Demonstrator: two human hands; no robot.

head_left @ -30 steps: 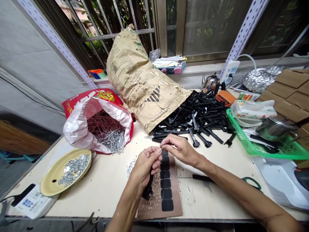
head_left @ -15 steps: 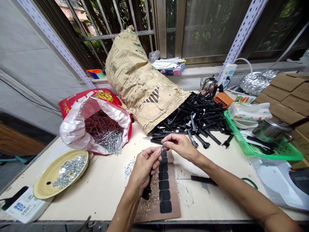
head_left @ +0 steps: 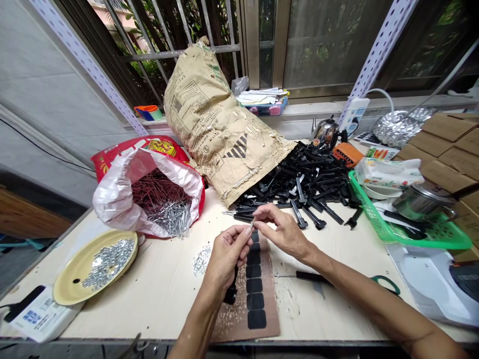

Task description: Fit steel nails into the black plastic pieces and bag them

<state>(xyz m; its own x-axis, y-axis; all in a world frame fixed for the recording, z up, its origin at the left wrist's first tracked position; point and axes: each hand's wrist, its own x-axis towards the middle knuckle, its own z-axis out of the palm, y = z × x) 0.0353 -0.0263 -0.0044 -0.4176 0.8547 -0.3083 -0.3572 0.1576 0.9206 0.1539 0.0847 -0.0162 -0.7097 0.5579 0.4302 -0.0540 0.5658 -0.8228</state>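
My left hand (head_left: 227, 252) is closed round a black plastic part (head_left: 231, 291) whose lower end sticks out below the fist. My right hand (head_left: 281, 230) pinches a small metal piece (head_left: 252, 225) at the top of that part, fingertips of both hands meeting there. Both hands hover over a brown board with black pads (head_left: 255, 289). Beyond them lies a heap of black plastic parts (head_left: 303, 182) spilling from a torn paper sack (head_left: 217, 124).
A red-and-white bag of nails (head_left: 157, 197) sits at the left, a yellow plate of small metal bits (head_left: 98, 264) in front of it. A green basket with a pot (head_left: 407, 219) stands right. Scissors (head_left: 337, 281) lie by my right forearm. Loose metal bits (head_left: 201, 259) lie near the board.
Both hands stay together over the board; my right hand's pinch has shifted slightly, working the small metal piece at the top of the black part.
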